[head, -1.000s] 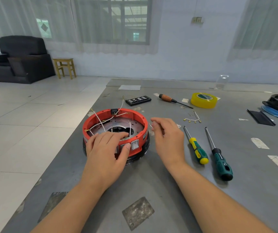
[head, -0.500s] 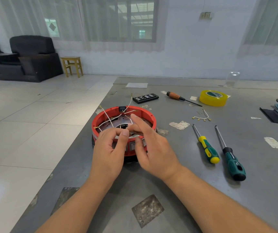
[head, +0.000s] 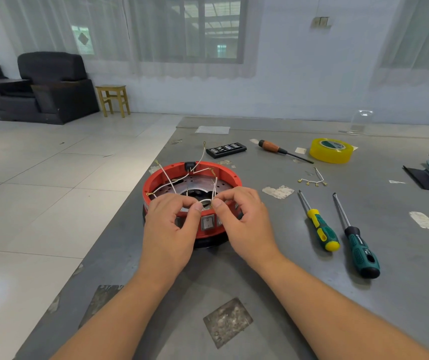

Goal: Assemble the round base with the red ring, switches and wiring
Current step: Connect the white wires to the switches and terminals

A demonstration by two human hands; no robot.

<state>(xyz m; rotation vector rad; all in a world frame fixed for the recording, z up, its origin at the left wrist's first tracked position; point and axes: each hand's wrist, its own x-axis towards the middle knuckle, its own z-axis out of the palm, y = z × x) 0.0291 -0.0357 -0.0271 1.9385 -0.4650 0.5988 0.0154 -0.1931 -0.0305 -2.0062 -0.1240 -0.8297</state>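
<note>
Near the table's (head: 234, 294) left edge, the left hand (head: 169, 229) and right hand (head: 247, 224) each pinch a thin white wire (head: 204, 201) between thumb and forefinger over the near rim of the red ring (head: 223, 175), hiding most of its front; only one grey switch (head: 207, 222) shows between them, and the black base beneath is barely visible. To the right lie two green screwdrivers (head: 322, 229), their handle print too small to read. Farther back sit a loose wire set (head: 312, 181), a black bit case (head: 226, 149), an orange-handled screwdriver (head: 273, 147) and a yellow tape roll (head: 330, 149).

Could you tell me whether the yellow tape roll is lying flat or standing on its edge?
Lying flat: the yellow tape roll rests on the table with its core opening facing up.
</note>
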